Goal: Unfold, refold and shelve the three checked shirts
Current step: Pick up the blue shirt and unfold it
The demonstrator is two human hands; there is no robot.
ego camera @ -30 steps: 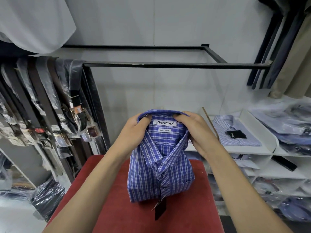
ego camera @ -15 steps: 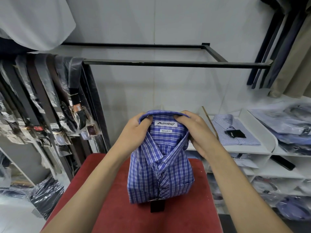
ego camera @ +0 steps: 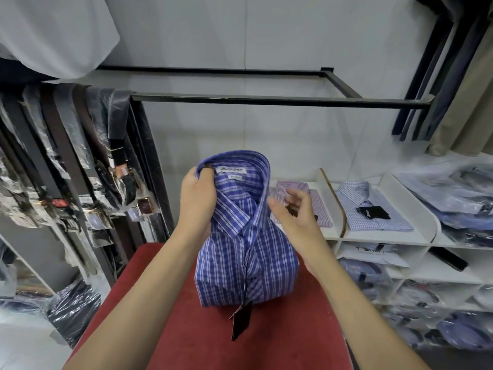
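Note:
A folded blue checked shirt (ego camera: 245,263) is held upright above the red-topped table (ego camera: 202,343), a black tag (ego camera: 241,323) dangling from its front. My left hand (ego camera: 196,201) grips the collar's left side, thumb tucked inside. Off the collar, my right hand (ego camera: 293,212) hovers by the shirt's right side with loosely bent fingers, holding nothing. On the white shelf (ego camera: 373,237) lie a pink checked shirt (ego camera: 317,206), partly behind my right hand, and a light blue checked shirt (ego camera: 373,209).
Belts in plastic (ego camera: 69,161) hang on the left rack. A black rail (ego camera: 266,98) crosses above. Bagged shirts (ego camera: 453,198) fill the shelves on the right, and trousers (ego camera: 458,76) hang at the top right.
My right hand has let go of the collar and moved right. The shirt has lifted and turned slightly, and its tag swings lower. The pink shirt is now in view.

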